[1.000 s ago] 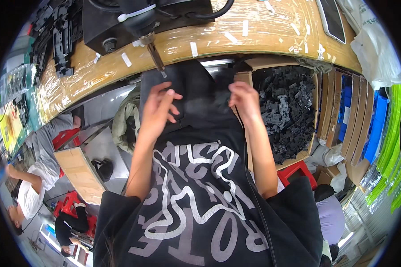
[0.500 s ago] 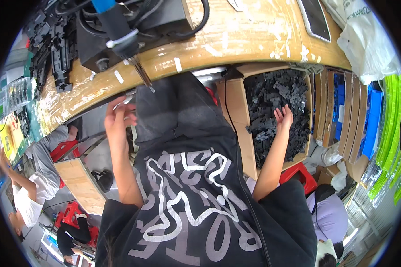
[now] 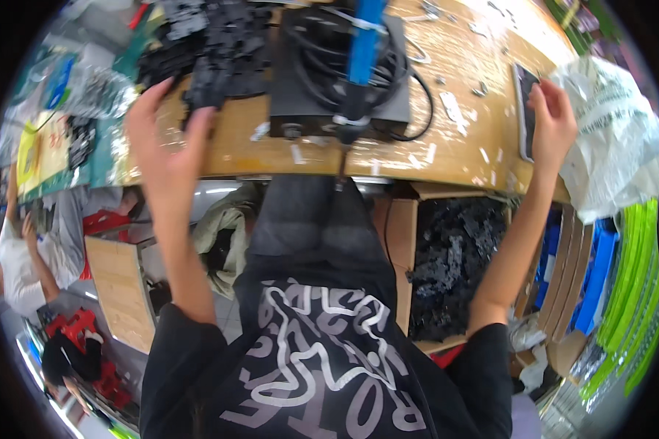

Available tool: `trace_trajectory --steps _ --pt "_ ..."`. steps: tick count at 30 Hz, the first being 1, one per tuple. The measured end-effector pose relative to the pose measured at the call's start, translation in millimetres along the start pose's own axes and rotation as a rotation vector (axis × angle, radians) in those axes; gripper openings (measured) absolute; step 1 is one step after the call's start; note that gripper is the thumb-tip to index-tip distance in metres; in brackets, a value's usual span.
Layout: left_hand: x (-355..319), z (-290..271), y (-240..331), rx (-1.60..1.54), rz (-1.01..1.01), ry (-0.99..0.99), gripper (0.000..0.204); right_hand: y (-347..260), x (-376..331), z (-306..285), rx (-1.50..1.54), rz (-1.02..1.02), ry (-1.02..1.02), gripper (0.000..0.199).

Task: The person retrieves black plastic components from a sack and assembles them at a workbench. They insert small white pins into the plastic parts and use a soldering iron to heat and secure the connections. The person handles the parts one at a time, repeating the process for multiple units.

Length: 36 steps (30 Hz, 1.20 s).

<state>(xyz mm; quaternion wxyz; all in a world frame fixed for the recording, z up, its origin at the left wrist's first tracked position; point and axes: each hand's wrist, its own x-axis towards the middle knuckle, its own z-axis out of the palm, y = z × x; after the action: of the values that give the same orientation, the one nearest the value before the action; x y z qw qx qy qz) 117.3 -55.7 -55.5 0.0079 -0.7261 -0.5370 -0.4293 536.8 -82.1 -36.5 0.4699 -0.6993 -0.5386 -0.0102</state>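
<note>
My left hand (image 3: 167,150) is raised at the table's near edge, thumb and fingers spread with nothing between them. Just beyond it lies a heap of black plastic parts (image 3: 231,51). Out to the right, my right hand (image 3: 554,124) has loosely bent fingers beside a white-framed phone or tablet (image 3: 526,110); whether they touch it is unclear, and I see nothing in them. Between my hands hangs a blue and black tool (image 3: 362,62) with a thin metal shaft, resembling an electric screwdriver. Behind it sits a black box (image 3: 296,110) with coiled cable on top.
A cardboard box (image 3: 405,245) full of black parts stands below the table edge on the right. Beside it are a white plastic bag (image 3: 608,139) and green strips (image 3: 622,293). Clear plastic packaging (image 3: 99,88) lies at the left. Another person (image 3: 33,256) sits at far left.
Both hands have moved forward and apart, the left toward the black parts, the right from over the cardboard box to beside the phone or tablet. The view has shifted, showing more tabletop.
</note>
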Motion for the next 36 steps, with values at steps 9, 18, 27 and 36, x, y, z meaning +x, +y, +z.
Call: trace_trajectory --steps 9,18,27,36 --pt "-3 23 -20 0.071 -0.078 -0.041 0.035 70 100 53 -0.57 -0.005 -0.339 0.028" --pt "-4 19 -14 -0.104 -0.286 0.006 0.027 45 60 54 -0.484 -0.087 -0.085 0.015" --pt "-3 21 -17 -0.53 -0.396 0.191 0.021 57 26 31 -0.79 -0.084 0.075 0.017" --pt "-17 -3 -11 -1.043 -0.771 0.29 0.015 47 24 34 -0.898 0.063 0.05 0.026"
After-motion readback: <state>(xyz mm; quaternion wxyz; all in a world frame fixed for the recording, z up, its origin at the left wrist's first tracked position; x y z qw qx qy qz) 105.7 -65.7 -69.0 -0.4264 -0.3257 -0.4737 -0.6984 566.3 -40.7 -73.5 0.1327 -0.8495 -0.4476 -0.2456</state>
